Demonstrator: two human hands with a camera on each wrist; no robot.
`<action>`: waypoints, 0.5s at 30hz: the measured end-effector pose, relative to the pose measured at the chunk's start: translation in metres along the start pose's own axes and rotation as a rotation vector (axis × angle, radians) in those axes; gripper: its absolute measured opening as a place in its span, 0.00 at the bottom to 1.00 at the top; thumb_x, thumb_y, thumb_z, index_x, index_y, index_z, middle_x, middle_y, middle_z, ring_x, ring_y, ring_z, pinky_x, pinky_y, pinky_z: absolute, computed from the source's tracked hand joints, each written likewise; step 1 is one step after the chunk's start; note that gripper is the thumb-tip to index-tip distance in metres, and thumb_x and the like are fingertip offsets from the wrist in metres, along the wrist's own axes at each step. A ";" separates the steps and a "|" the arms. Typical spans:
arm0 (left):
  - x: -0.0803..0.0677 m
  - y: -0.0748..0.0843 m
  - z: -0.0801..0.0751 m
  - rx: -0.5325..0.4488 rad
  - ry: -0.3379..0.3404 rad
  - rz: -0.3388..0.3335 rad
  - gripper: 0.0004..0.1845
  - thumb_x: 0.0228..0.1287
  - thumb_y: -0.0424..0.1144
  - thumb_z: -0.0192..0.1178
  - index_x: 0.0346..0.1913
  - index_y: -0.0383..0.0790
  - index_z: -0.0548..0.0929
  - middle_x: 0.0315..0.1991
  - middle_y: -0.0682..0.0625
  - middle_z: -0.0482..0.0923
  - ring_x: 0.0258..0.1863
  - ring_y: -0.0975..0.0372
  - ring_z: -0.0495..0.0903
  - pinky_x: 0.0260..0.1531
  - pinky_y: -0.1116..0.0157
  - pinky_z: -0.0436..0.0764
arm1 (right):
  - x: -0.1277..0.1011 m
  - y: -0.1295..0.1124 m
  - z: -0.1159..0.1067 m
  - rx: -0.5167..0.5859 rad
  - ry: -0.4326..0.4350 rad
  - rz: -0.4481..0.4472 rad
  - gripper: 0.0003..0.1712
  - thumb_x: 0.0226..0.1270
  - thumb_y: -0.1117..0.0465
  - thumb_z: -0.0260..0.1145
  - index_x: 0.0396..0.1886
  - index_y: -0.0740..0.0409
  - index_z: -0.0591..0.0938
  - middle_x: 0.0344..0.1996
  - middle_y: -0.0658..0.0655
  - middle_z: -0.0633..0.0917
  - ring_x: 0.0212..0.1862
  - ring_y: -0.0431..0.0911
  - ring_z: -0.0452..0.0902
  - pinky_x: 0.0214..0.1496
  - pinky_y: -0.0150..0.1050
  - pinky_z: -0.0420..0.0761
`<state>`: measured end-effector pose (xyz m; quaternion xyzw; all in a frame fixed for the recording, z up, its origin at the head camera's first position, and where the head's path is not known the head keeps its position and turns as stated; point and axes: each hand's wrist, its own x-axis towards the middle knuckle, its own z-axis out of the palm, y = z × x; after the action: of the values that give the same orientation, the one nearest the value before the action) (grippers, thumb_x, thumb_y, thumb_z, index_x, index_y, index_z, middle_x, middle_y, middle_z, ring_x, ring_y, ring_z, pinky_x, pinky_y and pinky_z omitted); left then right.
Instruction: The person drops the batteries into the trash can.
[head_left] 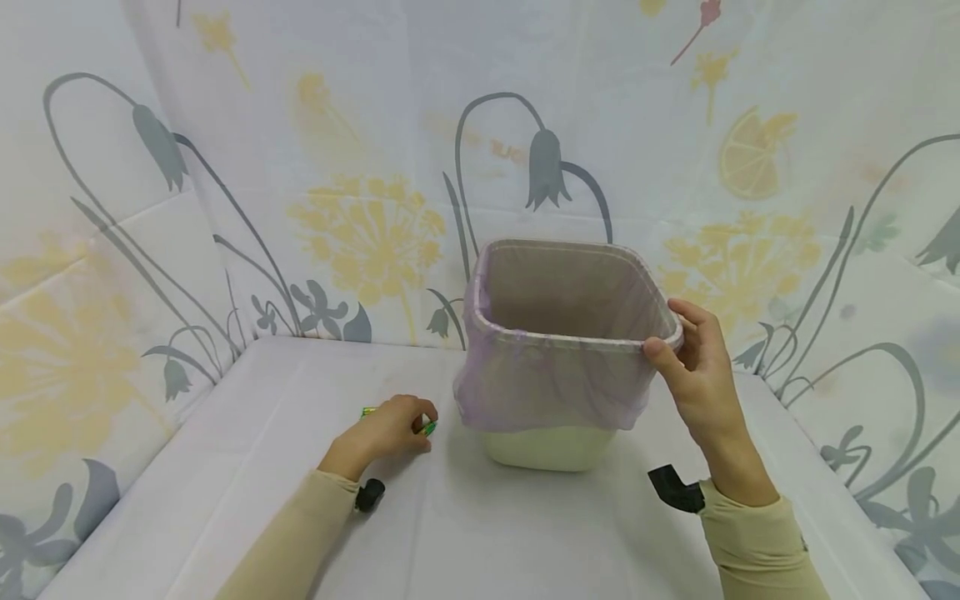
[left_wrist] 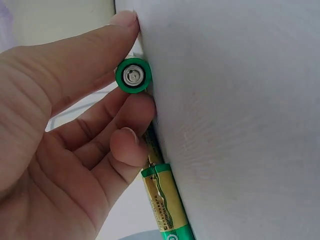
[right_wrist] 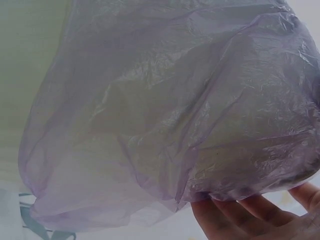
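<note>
Left hand point(left_wrist: 60, 140) pinches battery point(left_wrist: 132, 75); right hand point(head_left: 697, 367) grips bin point(head_left: 558, 446).

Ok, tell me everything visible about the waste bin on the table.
The waste bin is pale yellow-green plastic, squarish with rounded corners, standing upright on the white table, right of centre near the back. A thin, crinkled lilac bin liner is folded over its rim and drapes most of the way down the outside. Inside looks empty. The right hand grips the right rim corner.
</note>
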<state>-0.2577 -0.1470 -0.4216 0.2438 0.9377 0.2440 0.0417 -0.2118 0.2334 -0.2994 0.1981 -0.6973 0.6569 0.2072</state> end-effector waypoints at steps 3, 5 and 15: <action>0.001 0.000 0.001 -0.017 -0.009 -0.017 0.18 0.48 0.32 0.73 0.43 0.38 0.81 0.24 0.54 0.73 0.25 0.64 0.71 0.31 0.63 0.73 | 0.000 0.000 0.000 0.006 0.000 -0.005 0.30 0.68 0.68 0.61 0.68 0.58 0.62 0.55 0.64 0.72 0.46 0.44 0.74 0.47 0.28 0.74; 0.000 0.000 0.001 -0.027 -0.011 -0.024 0.18 0.48 0.33 0.74 0.43 0.38 0.81 0.24 0.53 0.73 0.25 0.63 0.71 0.31 0.63 0.73 | 0.000 0.000 0.000 0.011 -0.001 -0.009 0.31 0.68 0.68 0.61 0.68 0.59 0.62 0.55 0.64 0.72 0.46 0.44 0.74 0.47 0.28 0.74; -0.002 0.002 -0.001 -0.060 -0.024 -0.078 0.16 0.48 0.32 0.74 0.40 0.39 0.80 0.23 0.53 0.73 0.24 0.64 0.72 0.30 0.65 0.72 | 0.000 -0.002 0.000 0.016 -0.014 -0.001 0.30 0.68 0.68 0.60 0.68 0.57 0.62 0.56 0.64 0.71 0.47 0.44 0.73 0.48 0.28 0.73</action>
<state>-0.2550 -0.1469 -0.4202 0.2085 0.9383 0.2671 0.0696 -0.2108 0.2332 -0.2981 0.2048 -0.6934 0.6610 0.2011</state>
